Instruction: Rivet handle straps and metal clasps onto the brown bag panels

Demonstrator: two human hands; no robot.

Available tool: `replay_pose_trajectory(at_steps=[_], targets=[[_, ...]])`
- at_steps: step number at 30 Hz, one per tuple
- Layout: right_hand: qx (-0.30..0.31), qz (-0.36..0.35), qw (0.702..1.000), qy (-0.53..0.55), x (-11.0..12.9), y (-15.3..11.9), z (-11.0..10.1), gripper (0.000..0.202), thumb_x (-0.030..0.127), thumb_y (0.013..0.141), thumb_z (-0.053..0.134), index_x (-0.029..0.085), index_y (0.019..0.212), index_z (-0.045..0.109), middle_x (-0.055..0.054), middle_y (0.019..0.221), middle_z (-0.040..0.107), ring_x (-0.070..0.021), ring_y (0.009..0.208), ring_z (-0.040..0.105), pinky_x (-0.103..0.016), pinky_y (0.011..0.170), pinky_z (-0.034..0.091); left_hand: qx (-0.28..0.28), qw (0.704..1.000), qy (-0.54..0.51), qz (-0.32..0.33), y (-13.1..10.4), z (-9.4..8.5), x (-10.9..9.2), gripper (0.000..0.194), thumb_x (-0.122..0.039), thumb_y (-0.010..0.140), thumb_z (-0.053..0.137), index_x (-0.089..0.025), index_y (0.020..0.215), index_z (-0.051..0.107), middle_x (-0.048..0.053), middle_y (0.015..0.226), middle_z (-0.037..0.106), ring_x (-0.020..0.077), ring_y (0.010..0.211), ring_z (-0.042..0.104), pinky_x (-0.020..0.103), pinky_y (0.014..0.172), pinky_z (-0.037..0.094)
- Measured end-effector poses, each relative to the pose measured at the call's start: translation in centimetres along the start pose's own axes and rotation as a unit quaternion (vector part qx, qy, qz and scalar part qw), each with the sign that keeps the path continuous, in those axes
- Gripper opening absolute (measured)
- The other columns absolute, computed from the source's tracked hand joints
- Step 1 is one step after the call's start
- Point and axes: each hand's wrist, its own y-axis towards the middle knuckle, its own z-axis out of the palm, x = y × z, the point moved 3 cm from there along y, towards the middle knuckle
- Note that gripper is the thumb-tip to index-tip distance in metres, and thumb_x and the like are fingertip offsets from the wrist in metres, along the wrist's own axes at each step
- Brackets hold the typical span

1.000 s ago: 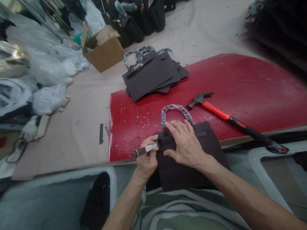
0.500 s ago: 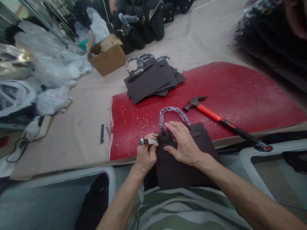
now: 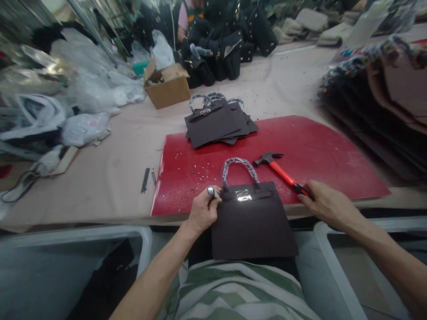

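A: Which way does the hammer (image 3: 282, 172) lie from the fingers?

B: From the right hand (image 3: 328, 203), it stretches forward and to the left, its long axis slanting over the red mat (image 3: 320, 146). The dark grip runs in under those fingers, and the claw head is the end farthest from them.

A: So the right hand is nearer?

B: Clearly. From the left hand's (image 3: 203, 211) fingers, the hammer is off to the right and forward, well apart, beyond the top of the bag (image 3: 253, 229).

A: How closed are the fingers?

B: The right ones curl about the grip, thumb on the near side; how tightly, I can't tell, nor whether any weight is off the mat. The left ones pinch a slim tool (image 3: 211, 191), its shiny round end showing above them. Its other end is hidden.

A: And the bag?

B: Just right of the left fingers, which are at its upper left corner. Its plastic-wrapped handle (image 3: 238, 163) arches forward of them; its lower part reaches back past the edge of the bench (image 3: 116, 189).

A: What about the poses?

B: The right hand is palm down, forearm trailing back and rightward from its fingers. The left forearm runs back and leftward from its own fingers, with the thumb on the bag side.
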Motion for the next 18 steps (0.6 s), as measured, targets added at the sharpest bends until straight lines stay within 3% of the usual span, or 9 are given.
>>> replay_pose_trajectory(at_steps=[2, 4, 6, 7, 8, 10, 13, 16, 18], targets=[[0.109, 0.045, 0.978, 0.171, 0.8, -0.1, 0.5, 0.019, 0.037, 0.073, 0.06, 0.022, 0.077, 0.049, -0.001, 0.064, 0.049, -0.0152, 0.056, 0.045, -0.03, 0.054, 0.035, 0.011, 1.0, -0.005, -0.003, 0.1, 0.0, 0.0, 0.017, -0.012, 0.088, 0.055, -0.019, 0.102, 0.062, 0.007, 0.103, 0.072, 0.0196, 0.098, 0.07, 0.032, 0.09, 0.057], [0.222, 0.119, 0.893, 0.372, 2.4, -0.4, 0.9, 0.026, 0.036, 0.066, 0.064, 0.022, 0.082, 0.049, 0.003, 0.062, 0.046, -0.0109, 0.05, 0.04, -0.025, 0.047, 0.033, 0.023, 1.0, -0.008, -0.008, 0.1, 0.1, 0.0, 0.019, -0.012, 0.089, 0.055, -0.02, 0.104, 0.063, 0.007, 0.104, 0.072, 0.0199, 0.099, 0.07, 0.032, 0.089, 0.057], [0.259, 0.173, 0.811, 0.496, 4.3, -0.9, 0.6, 0.03, 0.038, 0.065, 0.066, 0.022, 0.083, 0.047, 0.006, 0.061, 0.042, -0.0071, 0.044, 0.033, -0.021, 0.041, 0.028, 0.03, 0.999, -0.011, -0.011, 0.2, 0.2, -0.1, 0.019, -0.011, 0.089, 0.055, -0.02, 0.103, 0.063, 0.008, 0.104, 0.072, 0.0205, 0.098, 0.07, 0.033, 0.089, 0.057], [0.245, 0.183, 0.8, 0.517, 5.3, -1.2, 0.1, 0.031, 0.041, 0.067, 0.066, 0.022, 0.081, 0.046, 0.007, 0.06, 0.04, -0.006, 0.043, 0.03, -0.02, 0.039, 0.025, 0.031, 0.999, -0.013, -0.013, 0.3, 0.2, -0.1, 0.019, -0.011, 0.089, 0.055, -0.02, 0.102, 0.064, 0.008, 0.103, 0.072, 0.0207, 0.098, 0.07, 0.033, 0.089, 0.057], [0.212, 0.179, 0.81, 0.517, 6.3, -1.5, -0.6, 0.032, 0.045, 0.071, 0.066, 0.023, 0.078, 0.043, 0.008, 0.059, 0.038, -0.0057, 0.041, 0.028, -0.019, 0.038, 0.023, 0.032, 0.999, -0.014, -0.014, 0.3, 0.2, -0.2, 0.018, -0.011, 0.088, 0.055, -0.02, 0.101, 0.064, 0.008, 0.103, 0.072, 0.021, 0.097, 0.07, 0.033, 0.089, 0.057], [0.117, 0.131, 0.863, 0.474, 8.4, -2.6, -2.8, 0.038, 0.057, 0.081, 0.059, 0.024, 0.074, 0.041, 0.007, 0.056, 0.038, -0.0066, 0.04, 0.03, -0.02, 0.037, 0.024, 0.035, 0.999, -0.015, -0.017, 0.4, 0.3, -0.2, 0.018, -0.01, 0.088, 0.055, -0.02, 0.099, 0.064, 0.008, 0.102, 0.072, 0.0212, 0.097, 0.07, 0.033, 0.089, 0.057], [-0.075, -0.013, 0.932, 0.354, 11.6, -5.1, -6.7, 0.043, 0.064, 0.092, 0.046, 0.024, 0.078, 0.047, 0.005, 0.057, 0.045, -0.0093, 0.042, 0.039, -0.023, 0.04, 0.029, 0.038, 0.999, -0.017, -0.024, 0.4, 0.3, -0.2, 0.018, -0.009, 0.087, 0.056, -0.02, 0.098, 0.065, 0.008, 0.1, 0.072, 0.0211, 0.095, 0.07, 0.033, 0.089, 0.057], [-0.208, -0.187, 0.942, 0.184, 14.4, -7.3, -8.8, 0.039, 0.056, 0.098, 0.041, 0.024, 0.077, 0.048, 0.003, 0.055, 0.05, -0.0112, 0.042, 0.043, -0.026, 0.043, 0.028, 0.037, 0.999, -0.013, -0.025, 0.4, 0.3, -0.1, 0.017, -0.009, 0.087, 0.056, -0.02, 0.098, 0.065, 0.007, 0.097, 0.072, 0.0206, 0.091, 0.07, 0.033, 0.087, 0.057], [-0.193, -0.294, 0.934, 0.065, 15.9, -8.0, -8.9, 0.039, 0.051, 0.1, 0.037, 0.024, 0.072, 0.047, 0.002, 0.051, 0.05, -0.0122, 0.039, 0.041, -0.029, 0.043, 0.022, 0.035, 0.999, -0.008, -0.021, 0.3, 0.4, 0.0, 0.017, -0.009, 0.087, 0.057, -0.02, 0.097, 0.065, 0.007, 0.094, 0.072, 0.0202, 0.087, 0.07, 0.032, 0.084, 0.057]])
